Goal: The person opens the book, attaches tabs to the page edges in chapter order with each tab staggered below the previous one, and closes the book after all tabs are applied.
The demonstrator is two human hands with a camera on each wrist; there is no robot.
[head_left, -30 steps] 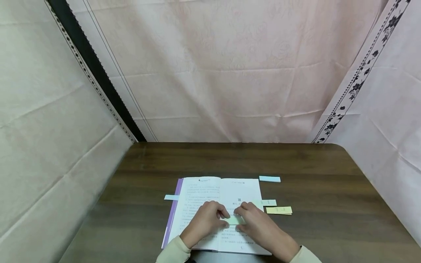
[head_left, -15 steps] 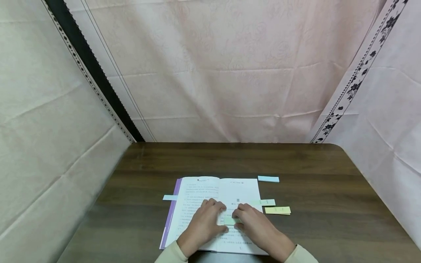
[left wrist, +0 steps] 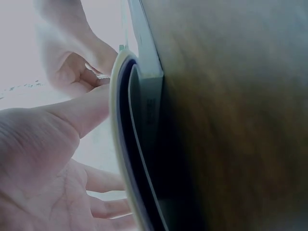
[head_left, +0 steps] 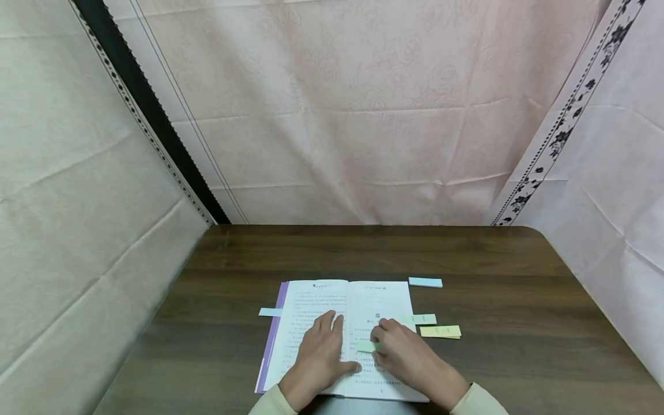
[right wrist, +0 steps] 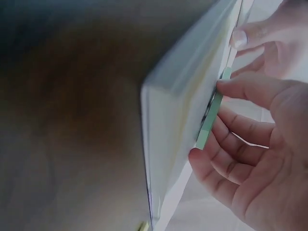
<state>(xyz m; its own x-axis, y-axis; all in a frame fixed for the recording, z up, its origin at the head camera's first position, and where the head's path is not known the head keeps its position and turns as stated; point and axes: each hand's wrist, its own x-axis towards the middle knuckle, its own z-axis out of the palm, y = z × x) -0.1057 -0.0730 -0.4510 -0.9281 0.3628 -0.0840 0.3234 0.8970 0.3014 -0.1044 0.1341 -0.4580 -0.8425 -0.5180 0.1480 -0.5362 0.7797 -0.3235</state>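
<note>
An open book (head_left: 381, 297) with printed pages and a purple cover edge (head_left: 273, 340) lies at the near side of the table. My left hand (head_left: 317, 354) rests on its left page, fingers extended and thumb reaching across the centre fold. Over the right page, my right hand (head_left: 404, 354) pinches a pale green sticky note strip (head_left: 365, 346) by its right part. In the right wrist view the green sticky note (right wrist: 211, 118) shows between thumb and curled fingers, close to the page. The left wrist view has the left thumb (left wrist: 86, 113) near the book's lower edge.
A light blue tab (head_left: 270, 312) sticks out at the book's left edge, and a pale green tab (head_left: 425, 319) at the right. Yellow sticky strips (head_left: 440, 332) and a blue strip (head_left: 425, 282) lie to the right on the wooden table (head_left: 332, 253). Cloth (head_left: 363, 115) hangs behind.
The left hand has let go of the green strip, drawn left and flattened with fingers stretched onto the left page. The right hand stays at the strip, whose left end now shows uncovered.
</note>
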